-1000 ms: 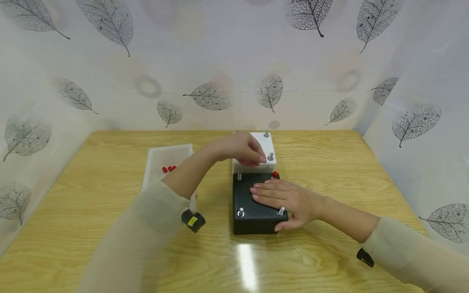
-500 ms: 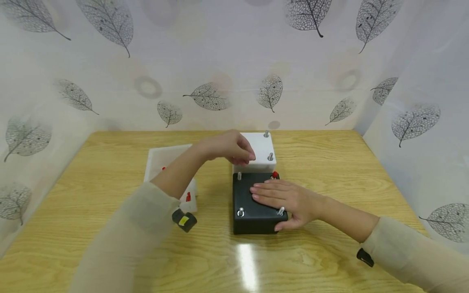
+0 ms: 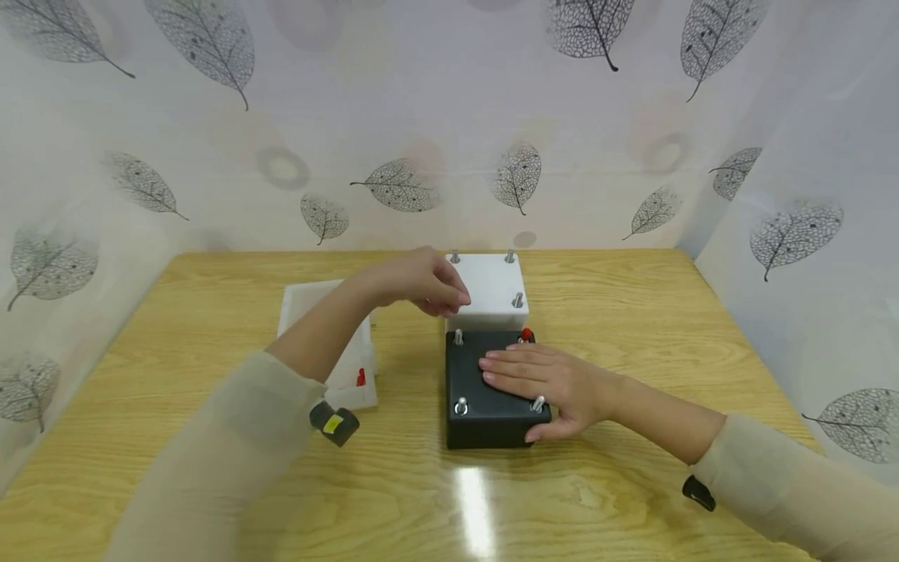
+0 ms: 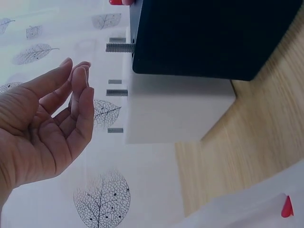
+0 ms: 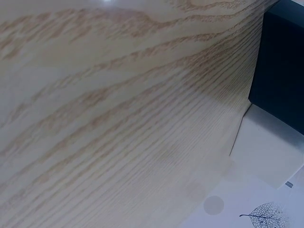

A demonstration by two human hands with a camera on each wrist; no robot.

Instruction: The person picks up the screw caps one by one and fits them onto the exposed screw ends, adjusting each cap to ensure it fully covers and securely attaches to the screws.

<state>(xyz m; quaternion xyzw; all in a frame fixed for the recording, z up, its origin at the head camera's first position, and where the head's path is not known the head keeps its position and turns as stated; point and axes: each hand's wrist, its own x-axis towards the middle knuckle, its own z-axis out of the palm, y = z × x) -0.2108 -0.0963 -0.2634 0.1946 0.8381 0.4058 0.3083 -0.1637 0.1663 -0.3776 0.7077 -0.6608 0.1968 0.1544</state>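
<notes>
A black box (image 3: 485,433) has a metal bolt standing at each top corner. On its far right bolt sits a red cap (image 3: 526,334). My right hand (image 3: 562,386) rests flat on the box's top, fingers straight, thumb at the near right edge; the right wrist view does not show this hand. Behind stands a white box (image 3: 492,281) with similar bare bolts. My left hand (image 3: 424,282) hovers by the white box's left side. In the left wrist view its fingers (image 4: 85,109) are loosely bent, thumb close to them, with nothing visible between.
Left of the boxes lies a white tray (image 3: 302,293), partly hidden by my left forearm. A red piece (image 3: 361,378) shows in its near right part. The wooden table (image 3: 618,499) meets a leaf-patterned curtain (image 3: 449,125) at the back and sides.
My left hand has moved left, from above the white box to its left side, baring that box's top. The right hand and both boxes have stayed put.
</notes>
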